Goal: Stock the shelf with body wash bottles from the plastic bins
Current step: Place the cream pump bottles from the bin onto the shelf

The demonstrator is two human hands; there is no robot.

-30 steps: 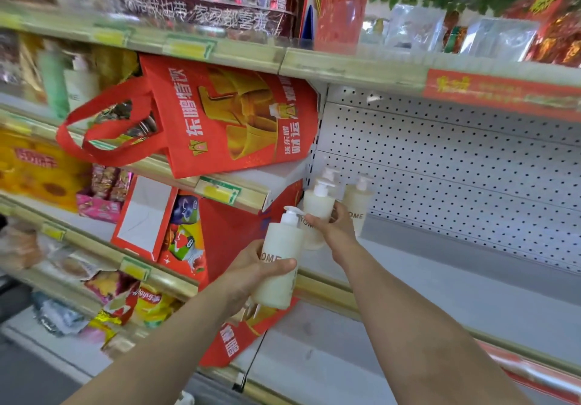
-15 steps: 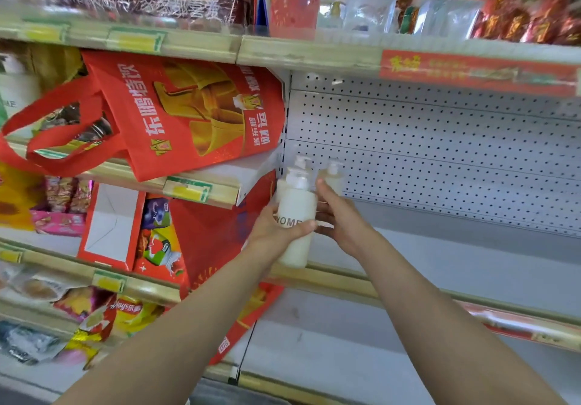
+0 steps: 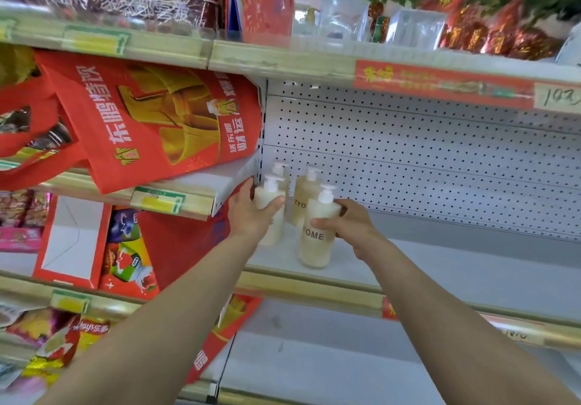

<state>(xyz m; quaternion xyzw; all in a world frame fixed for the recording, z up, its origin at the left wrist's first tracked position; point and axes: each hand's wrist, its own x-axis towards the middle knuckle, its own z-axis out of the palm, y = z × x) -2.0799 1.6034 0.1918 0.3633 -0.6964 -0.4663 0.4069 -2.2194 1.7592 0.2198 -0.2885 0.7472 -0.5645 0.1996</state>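
Several cream pump bottles of body wash stand at the left end of a white shelf (image 3: 440, 272). My left hand (image 3: 248, 212) wraps the front-left bottle (image 3: 272, 225), which stands against the shelf's left wall. My right hand (image 3: 352, 225) grips the front-right bottle (image 3: 316, 241), upright on the shelf with "OME" lettering showing. Two more bottles stand behind them, one (image 3: 301, 203) in the middle and one (image 3: 280, 170) at the back left, mostly hidden. No plastic bins are in view.
A white pegboard panel (image 3: 424, 159) backs the shelf, which runs bare to the right. A red tote bag (image 3: 151, 124) hangs over the neighbouring shelf on the left, with snack packs (image 3: 129, 253) below. The shelf above (image 3: 283, 58) holds packaged goods.
My left hand carried its bottle up from in front of the shelf edge and set it at the shelf's left end. My right hand shifted onto the front-right bottle. The camera moved closer.
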